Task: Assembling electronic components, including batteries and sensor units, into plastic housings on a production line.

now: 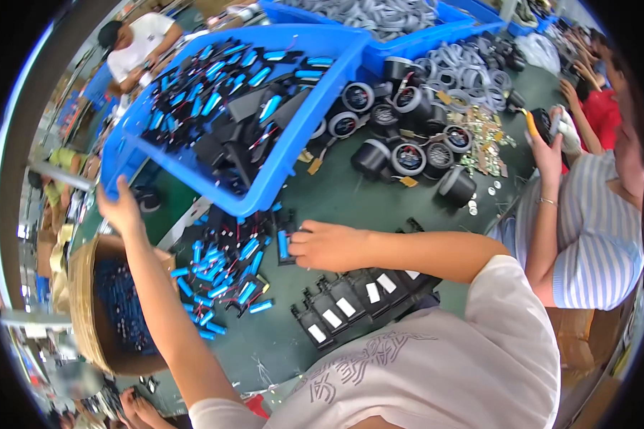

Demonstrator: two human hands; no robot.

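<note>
My left hand (120,209) is at the near left corner of a large blue plastic bin (270,187), its fingers closed round the rim. The bin leans and holds black plastic housings and blue battery cells with wires. My right hand (329,247) reaches across the table, fingertips pressed on a black housing (285,244) with a blue cell in it. Just left of that housing lies a loose pile of wired blue battery cells (222,268). Below my right forearm stands a row of black housings with white labels (345,306).
A cardboard box (86,307) with dark and blue pieces stands left of the green table (322,193). Black round units (408,159) and grey rings (458,68) cover the far right. Another blue bin (408,46) is behind. A co-worker in stripes (587,229) sits close on the right.
</note>
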